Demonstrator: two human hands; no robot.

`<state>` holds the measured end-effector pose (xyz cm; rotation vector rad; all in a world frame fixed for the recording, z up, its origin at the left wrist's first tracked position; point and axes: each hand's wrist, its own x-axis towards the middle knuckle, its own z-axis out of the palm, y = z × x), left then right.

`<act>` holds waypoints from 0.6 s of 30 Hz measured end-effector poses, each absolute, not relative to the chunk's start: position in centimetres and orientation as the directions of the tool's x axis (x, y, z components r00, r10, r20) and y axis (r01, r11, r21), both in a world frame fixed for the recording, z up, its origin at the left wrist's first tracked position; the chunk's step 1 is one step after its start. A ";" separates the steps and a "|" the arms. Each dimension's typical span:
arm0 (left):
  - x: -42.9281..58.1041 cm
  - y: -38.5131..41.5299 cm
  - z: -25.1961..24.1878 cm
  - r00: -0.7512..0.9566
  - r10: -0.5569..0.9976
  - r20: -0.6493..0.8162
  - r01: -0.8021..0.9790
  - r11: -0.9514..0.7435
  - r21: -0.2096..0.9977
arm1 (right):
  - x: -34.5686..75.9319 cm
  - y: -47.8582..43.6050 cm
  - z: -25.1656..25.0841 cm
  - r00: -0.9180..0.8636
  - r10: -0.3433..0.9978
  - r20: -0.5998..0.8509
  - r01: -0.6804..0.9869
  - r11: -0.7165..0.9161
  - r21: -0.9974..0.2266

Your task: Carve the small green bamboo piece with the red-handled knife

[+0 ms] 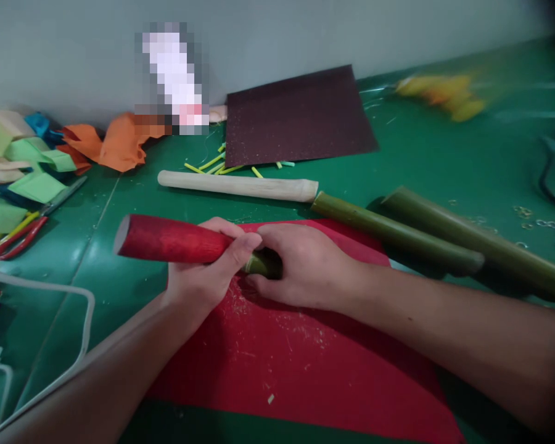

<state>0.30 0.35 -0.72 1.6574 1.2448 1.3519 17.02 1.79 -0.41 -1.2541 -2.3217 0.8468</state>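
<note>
My left hand (208, 265) is wrapped round a bamboo piece whose left part is a red cylinder (171, 240) with a pale flat end. Between my hands shows a green bamboo part (261, 264), and my right hand (305, 265) is closed over it. The two parts lie in line, but my fingers hide where they meet, so I cannot tell whether they are one piece. Both hands are over a red sheet (296, 370) sprinkled with pale shavings.
Behind lie a peeled pale bamboo stick (238, 186), two green bamboo lengths (393, 231) and a dark brown sheet (296, 120) over yellow-green strips. Red-handled scissors (21, 237) and crumpled coloured paper (120, 139) are at left, near a white cable (90, 308). Small rings (552, 228) lie at right.
</note>
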 end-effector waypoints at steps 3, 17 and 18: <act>0.3 0.2 -0.5 0.012 0.949 0.314 0.216 -0.309 0.926 | 17.0 1.8 -0.4 -0.544 0.838 0.039 0.622 0.434 -0.652; 0.6 0.2 -0.2 0.191 0.875 0.444 0.294 -0.483 0.825 | 17.0 1.8 -0.4 -0.551 0.833 0.049 0.579 0.424 -0.696; 0.7 0.2 -0.3 0.170 0.880 0.443 0.289 -0.475 0.831 | 17.0 1.8 -0.5 -0.549 0.834 0.059 0.581 0.431 -0.691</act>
